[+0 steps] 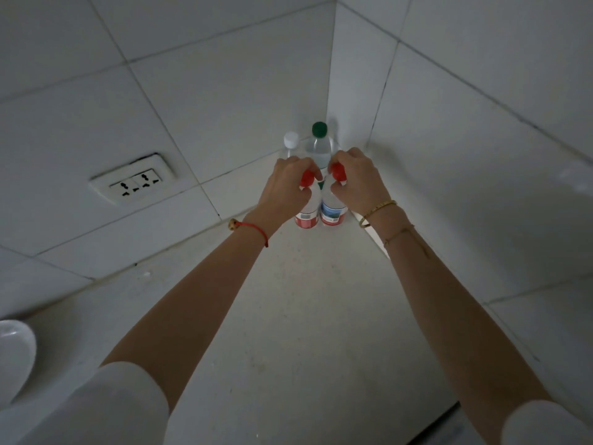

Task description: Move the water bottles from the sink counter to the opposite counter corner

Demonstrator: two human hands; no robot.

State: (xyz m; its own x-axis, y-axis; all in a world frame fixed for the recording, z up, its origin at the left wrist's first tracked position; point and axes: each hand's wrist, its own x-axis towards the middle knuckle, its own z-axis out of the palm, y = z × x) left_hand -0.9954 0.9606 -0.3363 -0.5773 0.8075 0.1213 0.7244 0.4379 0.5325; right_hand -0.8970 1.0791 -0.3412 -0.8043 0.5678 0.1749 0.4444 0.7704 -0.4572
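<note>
- Bottles, four, standing upright in the tiled corner of the pale surface.
- Front pair: left red-capped bottle with a red-and-white label, right red-capped bottle with a blue-and-red label; they stand side by side, touching or nearly so.
- Back pair: white-capped bottle and green-capped bottle, just behind the front pair and closest to where the walls meet.
- Left hand: fingers curled around the neck of the left red-capped bottle, just under its cap.
- Right hand: fingers curled the same way around the neck of the right red-capped bottle.
- Step in hand, as judged: setting the front pair down. Both bases appear to rest on the surface, though full contact cannot be confirmed.
- To do it well: keep both bottles vertical, confirm the bases sit flat, then open the fingers and lift straight up so the caps are not dragged sideways.
- Risk: tall, narrow bottles packed close; a nudge at the neck could tip one into the back pair.
- Obstructions: the two tiled walls hem in the corner, leaving withdrawal only toward the person.
- Surroundings: a wall socket on the left wall, well apart; a white dish at the left edge, well apart.
</note>
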